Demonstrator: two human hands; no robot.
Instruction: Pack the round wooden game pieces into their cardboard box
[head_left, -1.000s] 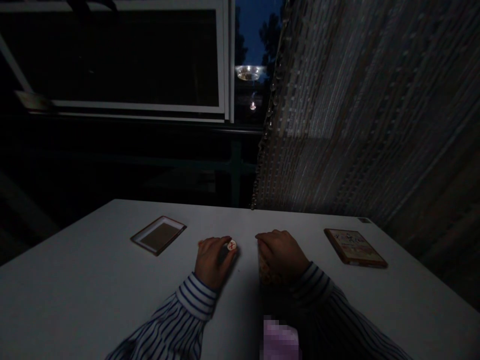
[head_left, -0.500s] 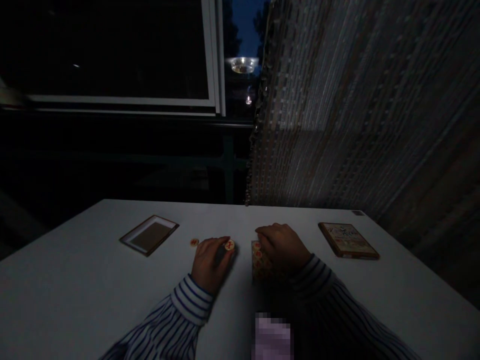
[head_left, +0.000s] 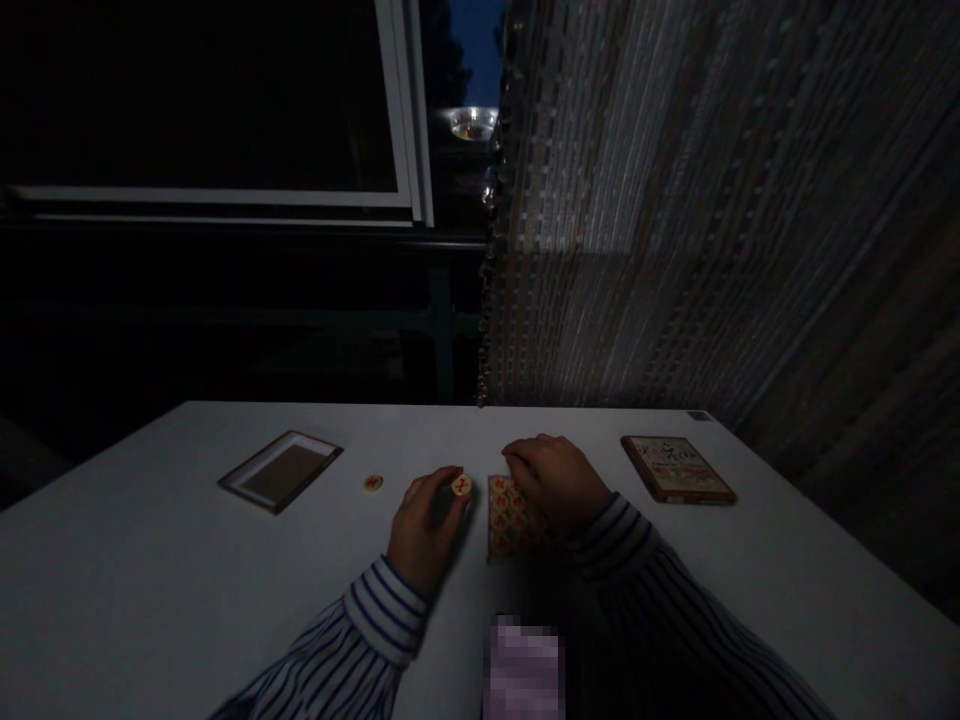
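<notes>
The scene is dim. My left hand (head_left: 425,522) rests on the white table (head_left: 150,580) and pinches a round game piece (head_left: 460,486) with a red mark between its fingertips. A second round piece (head_left: 373,483) lies loose on the table to its left. My right hand (head_left: 559,478) is curled on the far edge of a clear pack of round pieces (head_left: 507,512), which lies flat between my two hands. Both sleeves are striped.
An open box tray (head_left: 281,469) lies at the left of the table, a box lid with a printed picture (head_left: 677,469) at the right. A beaded curtain (head_left: 712,220) hangs behind the table; a dark window (head_left: 210,100) is at the left.
A loose round piece now lies on the table left of my left hand. My right hand has drawn back, uncovering the pack of pieces. The view has shifted right.
</notes>
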